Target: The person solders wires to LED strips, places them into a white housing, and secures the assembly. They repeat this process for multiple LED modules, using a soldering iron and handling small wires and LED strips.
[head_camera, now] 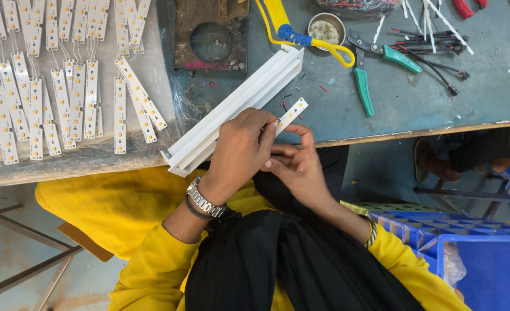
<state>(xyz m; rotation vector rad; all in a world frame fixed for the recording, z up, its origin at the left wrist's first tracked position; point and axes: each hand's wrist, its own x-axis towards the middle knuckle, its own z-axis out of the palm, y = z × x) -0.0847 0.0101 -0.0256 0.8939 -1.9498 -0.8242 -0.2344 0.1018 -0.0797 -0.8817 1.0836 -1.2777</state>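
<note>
Blue-grey surface [416,109] cluttered with green-handled pliers [363,86], your left hand [240,151] and right hand [298,167] pinching a small white LED strip [291,114], beside a long white channel housing [238,106].

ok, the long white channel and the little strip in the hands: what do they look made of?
White channel: looks like moulded or extruded plastic, matte white, with thin straight ribs and crisp edges; painted metal can't be ruled out.
Small strip, held by both the left hand and the right hand: probably a rigid white-coated circuit board, flat and thin, with a row of small yellow dots along it.
</note>
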